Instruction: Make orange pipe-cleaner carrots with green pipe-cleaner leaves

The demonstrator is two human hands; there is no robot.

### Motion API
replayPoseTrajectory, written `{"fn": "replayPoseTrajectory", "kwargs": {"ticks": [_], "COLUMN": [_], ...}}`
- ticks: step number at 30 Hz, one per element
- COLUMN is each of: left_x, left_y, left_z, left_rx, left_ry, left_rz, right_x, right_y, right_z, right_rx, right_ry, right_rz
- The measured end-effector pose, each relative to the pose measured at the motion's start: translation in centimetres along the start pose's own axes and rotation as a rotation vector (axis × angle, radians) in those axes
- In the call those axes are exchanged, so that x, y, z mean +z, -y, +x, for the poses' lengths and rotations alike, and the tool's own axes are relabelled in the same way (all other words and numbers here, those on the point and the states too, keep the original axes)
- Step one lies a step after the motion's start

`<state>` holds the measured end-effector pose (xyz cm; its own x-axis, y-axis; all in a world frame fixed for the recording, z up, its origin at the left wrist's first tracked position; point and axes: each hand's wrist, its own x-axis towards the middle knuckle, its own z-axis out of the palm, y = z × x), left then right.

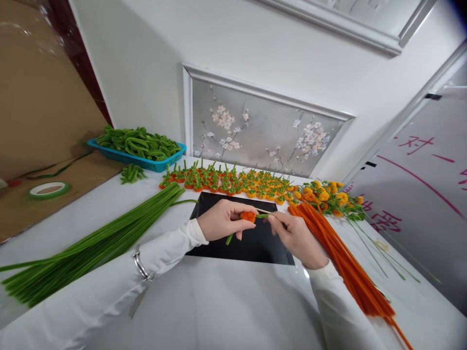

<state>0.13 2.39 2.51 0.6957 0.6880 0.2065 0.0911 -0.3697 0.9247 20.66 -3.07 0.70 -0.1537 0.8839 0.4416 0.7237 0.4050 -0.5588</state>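
Over the black mat (241, 248), my left hand (222, 219) pinches an orange pipe-cleaner flower (248, 217) between thumb and fingers. A short green pipe-cleaner piece (229, 239) pokes out below that hand. My right hand (297, 236) is closed on a green pipe-cleaner stem (261, 216) running out from the flower. A thin pale stick (263, 211) lies just above the stem and reaches toward the right fingers; whether they grip it too I cannot tell. Right of my hand lies a bundle of orange pipe cleaners (339, 257).
Rows of orange flowers (215, 182) and yellow flowers (268, 187) stand behind the mat. Yellow flowers on stems (324, 194) are piled at right. Long green pipe cleaners (105, 238) lie at left, near a blue basket (153, 166) of green pieces and a tape roll (50, 190).
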Motion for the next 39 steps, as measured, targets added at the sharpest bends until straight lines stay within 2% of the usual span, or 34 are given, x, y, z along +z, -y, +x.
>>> {"fn": "replayPoseTrajectory", "kwargs": {"ticks": [5,12,20,27,32,39], "left_x": [0.0,0.3,0.8,1.4,0.7,0.1], "left_y": [0.2,-0.4,-0.5,-0.3,-0.6,-0.1], "left_z": [0.1,0.0,-0.1,-0.2,-0.2,0.2], "left_rx": [-0.028,-0.056,-0.06,-0.042,-0.024,-0.01], "left_ry": [-0.003,-0.031,-0.003,-0.04,0.029,-0.046], "left_rz": [-0.055,-0.09,-0.157,-0.202,-0.298,-0.227], "right_x": [1.5,1.6,1.4,2.0,1.4,1.3], "right_y": [0.5,1.8,2.0,2.0,1.8,1.6], "right_z": [0.2,0.1,0.0,-0.1,0.0,-0.1], "right_rx": [-0.122,-0.265,-0.279,-0.284,-0.251,-0.26], "right_ry": [-0.113,-0.224,-0.258,-0.301,-0.307,-0.306], "right_rz": [0.124,0.016,-0.005,0.013,0.022,0.036]}}
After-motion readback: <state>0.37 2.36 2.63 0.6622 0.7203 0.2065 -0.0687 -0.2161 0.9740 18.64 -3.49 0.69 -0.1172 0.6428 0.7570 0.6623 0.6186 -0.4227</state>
